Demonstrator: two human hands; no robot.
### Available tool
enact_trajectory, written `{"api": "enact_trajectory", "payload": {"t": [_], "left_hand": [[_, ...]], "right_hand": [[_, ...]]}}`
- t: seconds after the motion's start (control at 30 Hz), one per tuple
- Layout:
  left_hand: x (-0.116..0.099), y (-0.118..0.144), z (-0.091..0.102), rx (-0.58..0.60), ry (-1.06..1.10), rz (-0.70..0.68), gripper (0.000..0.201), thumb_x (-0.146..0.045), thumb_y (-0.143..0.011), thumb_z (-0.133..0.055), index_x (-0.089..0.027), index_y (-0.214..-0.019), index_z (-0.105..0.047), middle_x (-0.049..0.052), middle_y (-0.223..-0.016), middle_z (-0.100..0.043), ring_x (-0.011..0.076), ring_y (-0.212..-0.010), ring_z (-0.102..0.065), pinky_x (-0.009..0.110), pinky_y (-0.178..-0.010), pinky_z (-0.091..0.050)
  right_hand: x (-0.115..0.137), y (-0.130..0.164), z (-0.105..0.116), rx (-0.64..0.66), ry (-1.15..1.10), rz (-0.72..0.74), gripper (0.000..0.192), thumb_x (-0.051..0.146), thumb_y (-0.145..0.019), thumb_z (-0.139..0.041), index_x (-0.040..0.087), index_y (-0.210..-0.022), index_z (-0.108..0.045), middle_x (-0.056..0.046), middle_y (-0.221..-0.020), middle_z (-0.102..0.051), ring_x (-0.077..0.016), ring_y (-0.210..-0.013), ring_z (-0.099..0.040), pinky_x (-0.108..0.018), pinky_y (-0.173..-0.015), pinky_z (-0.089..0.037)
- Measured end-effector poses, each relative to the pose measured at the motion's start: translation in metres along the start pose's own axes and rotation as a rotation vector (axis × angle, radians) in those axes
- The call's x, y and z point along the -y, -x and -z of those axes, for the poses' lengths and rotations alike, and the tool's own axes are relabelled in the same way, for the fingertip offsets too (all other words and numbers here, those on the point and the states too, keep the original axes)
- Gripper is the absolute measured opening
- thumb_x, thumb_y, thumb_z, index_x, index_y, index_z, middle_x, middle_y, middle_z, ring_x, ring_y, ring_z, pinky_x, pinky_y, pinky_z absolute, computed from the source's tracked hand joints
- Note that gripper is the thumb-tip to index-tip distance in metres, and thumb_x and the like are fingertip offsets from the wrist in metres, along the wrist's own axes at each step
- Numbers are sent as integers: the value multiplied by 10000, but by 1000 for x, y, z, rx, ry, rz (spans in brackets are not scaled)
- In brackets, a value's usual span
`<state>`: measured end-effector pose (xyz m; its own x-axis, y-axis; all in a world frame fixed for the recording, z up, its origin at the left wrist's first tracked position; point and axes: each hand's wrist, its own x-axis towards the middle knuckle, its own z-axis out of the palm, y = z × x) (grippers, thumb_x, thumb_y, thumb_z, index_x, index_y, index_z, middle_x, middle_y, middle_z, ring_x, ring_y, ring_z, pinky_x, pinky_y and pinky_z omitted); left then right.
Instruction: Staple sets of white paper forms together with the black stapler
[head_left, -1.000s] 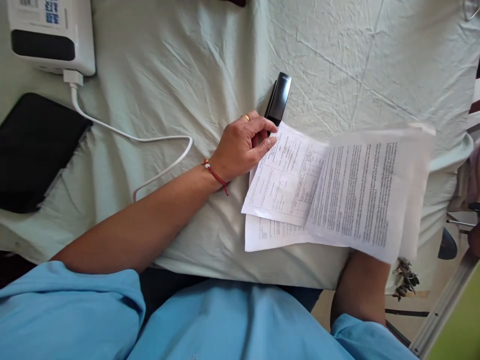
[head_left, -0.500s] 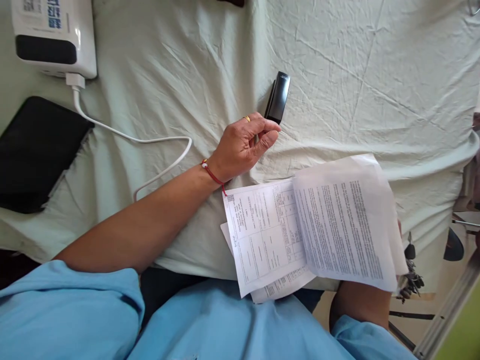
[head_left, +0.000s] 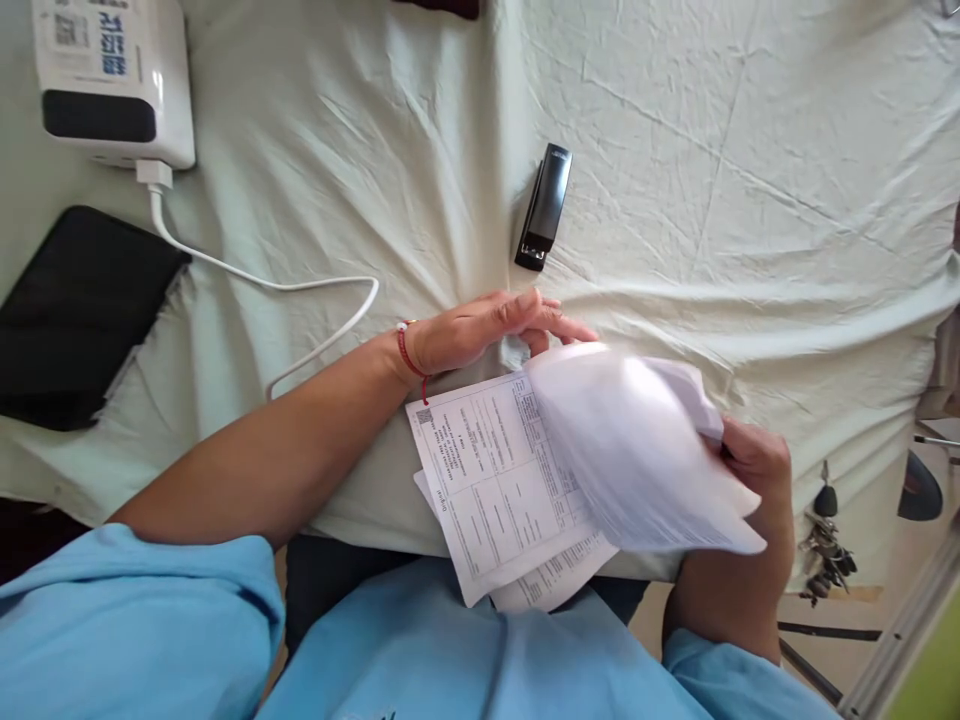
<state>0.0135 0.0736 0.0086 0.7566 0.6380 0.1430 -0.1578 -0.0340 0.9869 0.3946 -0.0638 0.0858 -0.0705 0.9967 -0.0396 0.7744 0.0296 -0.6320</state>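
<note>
Printed paper sheets [head_left: 495,480] hang over the near edge of the cloth-covered table, the upper ones curled and blurred. My right hand [head_left: 754,460] grips their right side, its fingertips partly hidden behind the paper. With fingers stretched out, my left hand [head_left: 495,325] lies along the top edge of the sheets, its fingertips at or close to the curled page. A red bracelet [head_left: 409,350] is round the left wrist. Just beyond this hand a small black stapler [head_left: 545,205] rests on the cloth, apart from the fingers.
At the upper left stands a white device [head_left: 112,80] with a white cable [head_left: 262,284] plugged in. Below it lies a black flat case [head_left: 82,310]. A bunch of keys [head_left: 826,545] is at the right. The pale green cloth [head_left: 675,160] is wrinkled.
My left hand has left the stapler and come down toward the papers, its fingers now extended. The upper sheets have curled leftward, and my right hand has come into view.
</note>
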Motion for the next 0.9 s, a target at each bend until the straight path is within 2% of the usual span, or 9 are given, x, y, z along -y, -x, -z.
{"api": "enact_trajectory", "payload": {"t": [0.1, 0.23, 0.33, 0.37, 0.47, 0.57, 0.7, 0.8, 0.9], "left_hand": [[-5, -2, -5, -65, 8, 62, 1049, -1011, -1211, -310, -239, -1222, -1020, 100, -806, -890, 321, -1073, -906, 557, -1486, -526], [-5, -4, -9, -101, -135, 46, 706, -786, -1232, -649, -271, -836, -926, 70, -718, -849, 287, -968, -898, 554, -1364, -645], [2, -4, -9, -88, -230, -48, 174, -369, -1119, -835, -277, -1045, -964, 49, -844, -909, 274, -1019, -904, 543, -1352, -647], [6, -4, -9, -111, -261, -77, 178, -267, -1059, -842, -282, -1177, -974, 68, -982, -951, 289, -1124, -911, 539, -1345, -652], [15, -5, -8, -245, -400, -128, 552, -138, -957, -821, -290, -1477, -927, 142, -1518, -921, 338, -1532, -821, 555, -1410, -617], [21, -6, -7, -302, -503, -136, 556, -182, -1050, -764, -248, -1590, -876, 167, -1682, -856, 341, -1629, -775, 567, -1464, -581], [20, -5, -7, -285, -505, -97, 391, -285, -1191, -647, -210, -1441, -938, 135, -1406, -964, 292, -1364, -898, 444, -1268, -691], [16, -4, -8, -271, -502, -81, 307, -290, -1150, -705, -230, -1271, -981, 89, -1191, -978, 249, -1112, -917, 348, -1042, -697], [12, -6, -10, -281, -511, -83, 261, -307, -1125, -717, -239, -1146, -968, 62, -1054, -944, 227, -1020, -877, 324, -954, -659]], "right_hand": [[-13, -7, -1, -90, -59, -117, 531, 503, -947, -952, 244, -637, -608, 53, -564, -438, -112, -556, -376, -288, -510, -313], [-29, -5, -7, -286, -290, -332, 478, 629, -827, -1067, 244, -753, -794, 29, -669, -608, -143, -641, -484, -286, -549, -400], [-35, -6, -8, -384, -386, -396, 543, 702, -721, -1129, 241, -801, -855, 10, -723, -694, -158, -683, -533, -294, -572, -461], [-35, -6, -7, -391, -402, -406, 560, 718, -695, -1139, 243, -810, -866, 6, -731, -712, -163, -690, -543, -294, -572, -470], [-36, -8, -3, -399, -425, -422, 564, 712, -657, -1158, 250, -800, -870, -3, -742, -742, -175, -695, -574, -300, -571, -492], [-38, -8, -1, -475, -451, -405, 568, 681, -608, -1181, 246, -738, -839, -11, -727, -750, -176, -680, -579, -311, -577, -503], [-41, -11, -2, -540, -494, -388, 571, 696, -623, -1172, 238, -814, -889, -26, -781, -795, -173, -702, -591, -304, -610, -504], [-44, -16, -4, -542, -496, -411, 593, 736, -649, -1149, 241, -870, -911, -37, -840, -825, -179, -722, -612, -304, -621, -518], [-45, -20, -5, -548, -522, -436, 591, 732, -670, -1141, 242, -921, -926, -41, -897, -847, -181, -740, -628, -301, -614, -526]]}}
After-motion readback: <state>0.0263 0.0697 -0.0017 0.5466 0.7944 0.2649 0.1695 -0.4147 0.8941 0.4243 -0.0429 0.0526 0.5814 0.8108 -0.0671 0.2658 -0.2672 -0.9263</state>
